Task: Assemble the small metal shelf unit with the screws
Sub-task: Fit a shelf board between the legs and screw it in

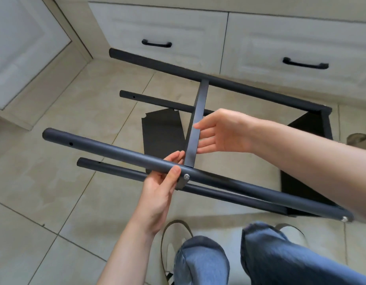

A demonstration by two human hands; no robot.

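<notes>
Dark grey metal makes up the frame (pixel 198 112), a shelf unit lying on its side over the tiled floor (pixel 54 182) — four round tubes joined by flat bars. The near tube (pixel 116 154) runs from lower right up to the left, with an open hole near its free end. A flat crossbar (pixel 195 128) spans from it to the far tube (pixel 198 76), which sits in front of the white drawers (pixel 161 38). Two more tubes lie lower, closer to the floor, one under the near tube and one past the crossbar.

The left hand (pixel 163 186) is closed around the near tube right beside the joint, thumb on the near side and fingers curled over the far side. Just right of the thumb a silver screw (pixel 186 176) sits in the tube where the crossbar meets it. A second screw (pixel 345 218) shows at the tube's right end, by the corner.

The right hand (pixel 217 132) rests against the right edge of the crossbar — fingers stretched out and loose, not clamped on it; the fingertips touch the bar's side.

Black panels (pixel 163 132) lie flat under the frame. Blue jeans (pixel 260 258) and pale shoes fill the lower edge.
</notes>
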